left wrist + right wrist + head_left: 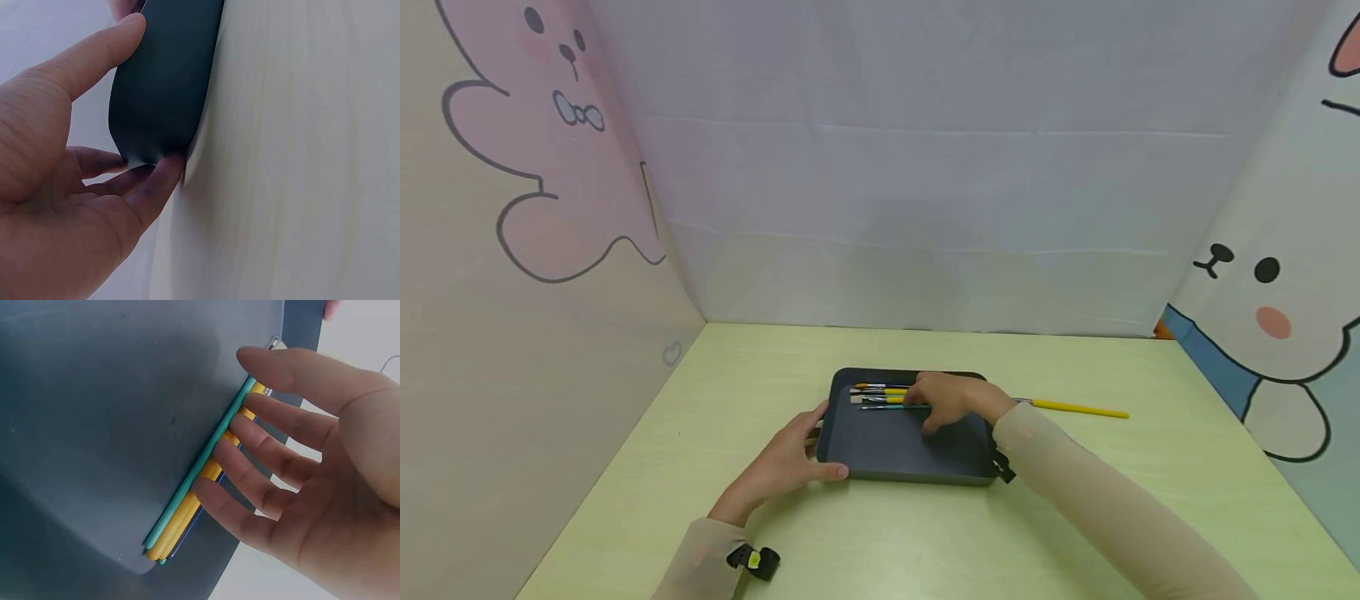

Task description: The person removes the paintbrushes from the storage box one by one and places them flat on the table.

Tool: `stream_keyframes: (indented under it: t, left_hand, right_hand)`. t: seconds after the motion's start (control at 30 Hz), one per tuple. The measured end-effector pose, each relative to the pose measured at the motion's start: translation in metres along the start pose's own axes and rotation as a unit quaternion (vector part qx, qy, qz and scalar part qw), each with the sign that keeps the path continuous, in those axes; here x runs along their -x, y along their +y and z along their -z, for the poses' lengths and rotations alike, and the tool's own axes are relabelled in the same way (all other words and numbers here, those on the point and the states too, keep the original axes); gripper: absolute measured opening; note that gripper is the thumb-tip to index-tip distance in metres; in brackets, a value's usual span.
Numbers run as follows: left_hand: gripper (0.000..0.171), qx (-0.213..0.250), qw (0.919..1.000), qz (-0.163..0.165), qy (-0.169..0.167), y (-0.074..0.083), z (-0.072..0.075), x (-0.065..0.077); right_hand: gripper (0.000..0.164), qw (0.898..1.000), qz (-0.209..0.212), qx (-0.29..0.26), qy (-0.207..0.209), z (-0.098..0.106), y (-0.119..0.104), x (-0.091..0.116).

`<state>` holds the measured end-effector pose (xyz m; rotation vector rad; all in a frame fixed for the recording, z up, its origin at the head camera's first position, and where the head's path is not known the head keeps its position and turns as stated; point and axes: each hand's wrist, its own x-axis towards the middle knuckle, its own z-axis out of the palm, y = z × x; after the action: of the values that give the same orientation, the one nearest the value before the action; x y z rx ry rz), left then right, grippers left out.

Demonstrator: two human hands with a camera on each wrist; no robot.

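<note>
A dark grey rectangular tray (887, 454) lies on the table. My left hand (786, 458) grips its near left corner, thumb at the front rim and fingers against the side wall (164, 81). Several paintbrushes (891, 399) lie side by side toward the back of the tray, bristles to the left. Over them is my right hand (951, 400). Its fairly straight fingertips touch the brush handles, among them a teal handle (199, 464) and yellow handles (181, 520); the thumb is apart from the fingers.
Another paintbrush with a yellow handle (1078, 408) lies on the pale yellow-green table (760, 358), right of the tray. A white cloth wall (925, 192) stands behind, with cartoon-printed walls at both sides. Dark straps are around both wrists.
</note>
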<state>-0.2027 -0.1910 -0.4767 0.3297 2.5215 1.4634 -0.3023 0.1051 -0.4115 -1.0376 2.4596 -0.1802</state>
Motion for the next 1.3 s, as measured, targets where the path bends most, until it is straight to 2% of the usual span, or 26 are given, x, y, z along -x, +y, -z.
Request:
stream_keyframes:
  t: [0.17,0.4,0.53,1.07,1.3]
  left_hand:
    - [0.122,0.0,1.0,-0.001,0.0,0.0,0.0,-0.001]
    - [0.122,0.004,1.0,0.001,-0.001,0.001,0.0,-0.001]
    - [0.122,0.002,1.0,0.003,0.001,0.001,0.0,-0.001]
    - [0.121,0.005,0.9999,0.009,0.004,0.0,-0.001,-0.002]
    - [0.121,-0.005,0.9999,0.014,0.008,0.001,-0.002,-0.002]
  right_hand:
    - [0.052,1.0,0.006,-0.003,0.001,0.0,0.002,-0.001]
    - [0.056,1.0,-0.012,-0.021,-0.002,-0.004,0.005,-0.003]
    - [0.055,0.999,-0.014,-0.03,0.011,-0.005,0.006,-0.004]
    - [0.042,0.996,-0.048,-0.059,0.043,-0.009,0.008,-0.012]
    - [0.042,0.995,-0.058,-0.065,0.041,-0.01,0.008,-0.015]
